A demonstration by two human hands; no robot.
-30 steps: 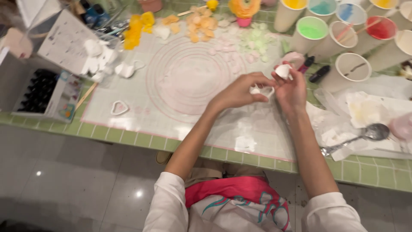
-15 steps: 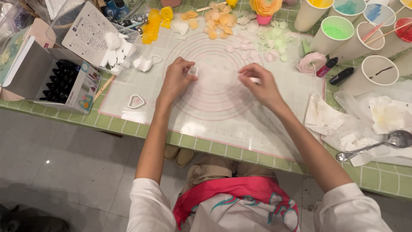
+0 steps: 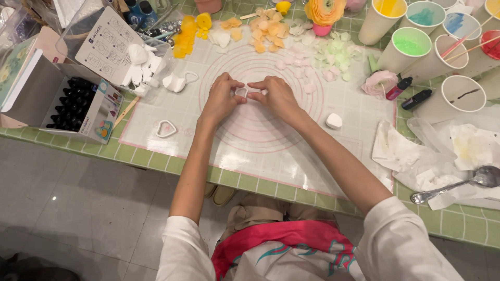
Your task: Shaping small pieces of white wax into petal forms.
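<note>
Both hands meet at the middle of the ringed silicone mat (image 3: 260, 151): left hand (image 3: 221, 99) and right hand (image 3: 277, 96) press fingertips on a small white cutter (image 3: 241, 92). Beyond the mat's far edge lie yellow petals (image 3: 260, 31).

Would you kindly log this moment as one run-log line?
left hand: on small cutter | right hand: beside cutter | surface: mat | nearby: white lump
</note>
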